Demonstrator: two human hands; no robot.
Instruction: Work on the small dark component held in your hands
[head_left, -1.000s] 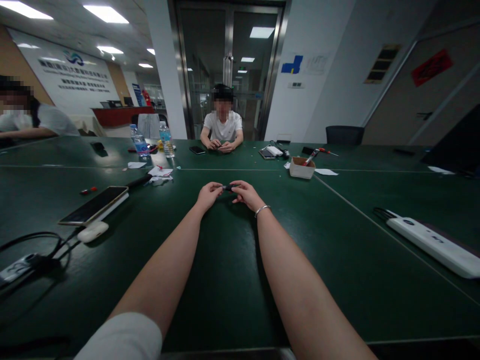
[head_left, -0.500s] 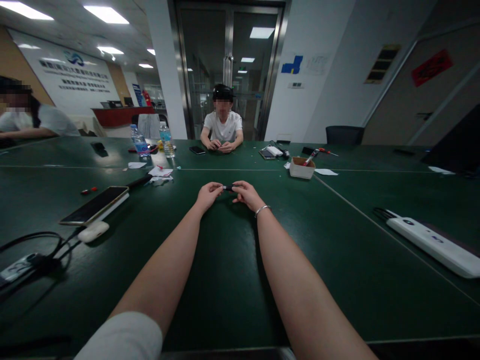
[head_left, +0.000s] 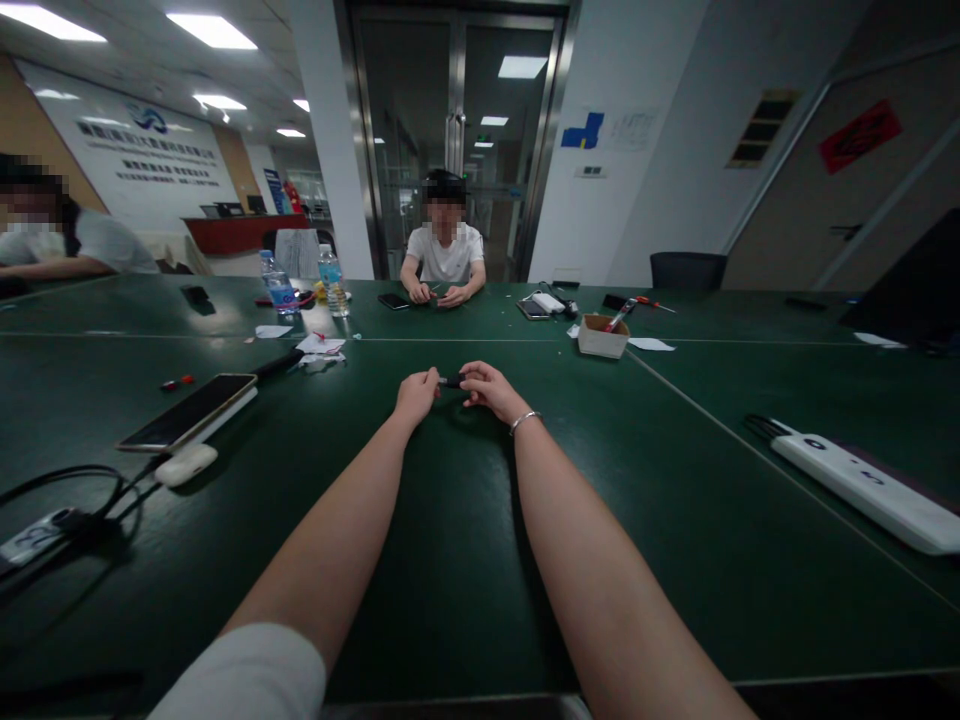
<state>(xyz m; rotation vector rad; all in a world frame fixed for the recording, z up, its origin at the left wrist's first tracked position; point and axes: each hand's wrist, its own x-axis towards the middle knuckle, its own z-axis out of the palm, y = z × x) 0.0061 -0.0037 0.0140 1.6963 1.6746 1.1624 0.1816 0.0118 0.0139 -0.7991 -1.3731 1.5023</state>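
Note:
Over the middle of the green table (head_left: 450,560), my two hands meet at a small black piece with a thin silvery end (head_left: 452,381); its exact kind is too small to make out. My right hand (head_left: 493,391), with a silver bracelet at the wrist, pinches the black part between thumb and fingers. At the silvery end, my left hand (head_left: 417,398) is closed, its thumb and fingertips pressed together. The fingers partly hide both ends of the piece.
On the left lie a phone (head_left: 191,412), a white earbud case (head_left: 187,465) and black cables (head_left: 112,490). Two water bottles (head_left: 334,280) stand farther back. A small box (head_left: 602,342) and a white power strip (head_left: 870,490) are on the right. A person (head_left: 446,245) sits opposite.
My left hand has turned slightly and its fingers have drawn more upright at the silvery end. My right hand has shifted barely. The person opposite has moved their hands a little apart.

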